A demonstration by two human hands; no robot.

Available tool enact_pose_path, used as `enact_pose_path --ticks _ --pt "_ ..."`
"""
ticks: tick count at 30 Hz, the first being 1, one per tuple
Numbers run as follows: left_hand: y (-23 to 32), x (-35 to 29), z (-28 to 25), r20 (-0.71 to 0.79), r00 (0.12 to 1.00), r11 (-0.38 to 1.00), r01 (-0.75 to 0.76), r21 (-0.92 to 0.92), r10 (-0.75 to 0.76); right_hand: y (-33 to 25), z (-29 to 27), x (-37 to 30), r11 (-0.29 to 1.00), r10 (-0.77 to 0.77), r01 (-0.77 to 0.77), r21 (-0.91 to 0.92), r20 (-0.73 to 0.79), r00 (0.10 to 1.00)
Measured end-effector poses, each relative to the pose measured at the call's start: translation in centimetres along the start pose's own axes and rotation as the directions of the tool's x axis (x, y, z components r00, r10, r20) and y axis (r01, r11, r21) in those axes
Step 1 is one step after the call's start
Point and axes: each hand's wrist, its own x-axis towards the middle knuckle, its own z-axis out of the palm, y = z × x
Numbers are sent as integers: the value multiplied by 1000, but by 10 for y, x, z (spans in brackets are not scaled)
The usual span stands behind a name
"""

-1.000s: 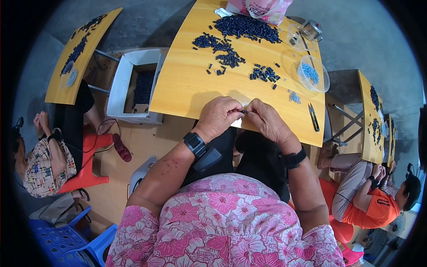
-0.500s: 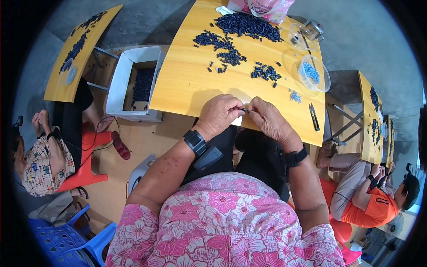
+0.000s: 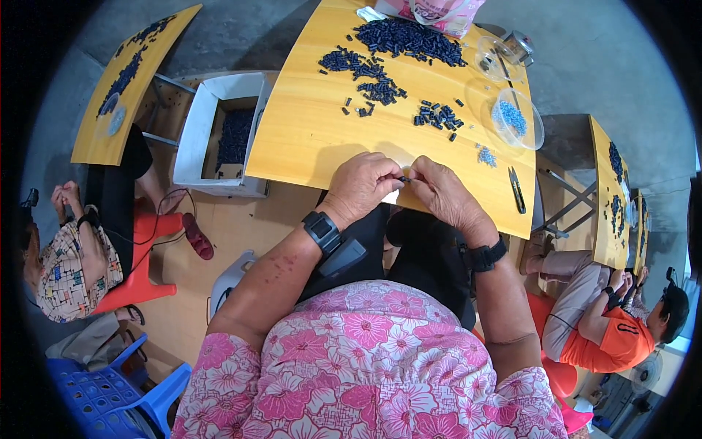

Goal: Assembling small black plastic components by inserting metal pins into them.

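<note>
Over the near edge of the yellow table, my left hand pinches a small black cylindrical piece. Close against it on the right, my right hand has its fingertips closed at the other end of the same piece. The fingers hide most of it. Beyond my hands lies a small group of black cylindrical pieces, with larger heaps of black pieces at the far side. Right of my hands are a little pile of pale blue bits and black-handled snips.
A round clear tub holds blue bits, with another clear tub and a metal canister behind. A pink bag stands at the far edge. On the floor at left, a white box contains black pieces. People sit at tables either side.
</note>
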Motion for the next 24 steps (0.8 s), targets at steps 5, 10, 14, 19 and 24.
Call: enact_pose_path --ticks 5,10,14,19,24 --pt "0 0 0 18 1000 1000 5 3 -5 0 0 0 1000 -20 20 -20 -10 1000" --pt "1 0 -1 17 1000 1000 -1 21 1 0 0 1 999 -23 23 -47 -6 1000" --pt "1 0 1 23 1000 999 -12 46 11 -6 -3 1 995 -13 12 -103 -6 1000" --pt "-3 -3 4 17 999 994 -42 105 41 -24 -5 3 968 5 -1 -250 16 1000" --pt "-1 -2 5 37 999 993 -26 119 22 -28 -2 6 904 -15 21 -427 19 1000"
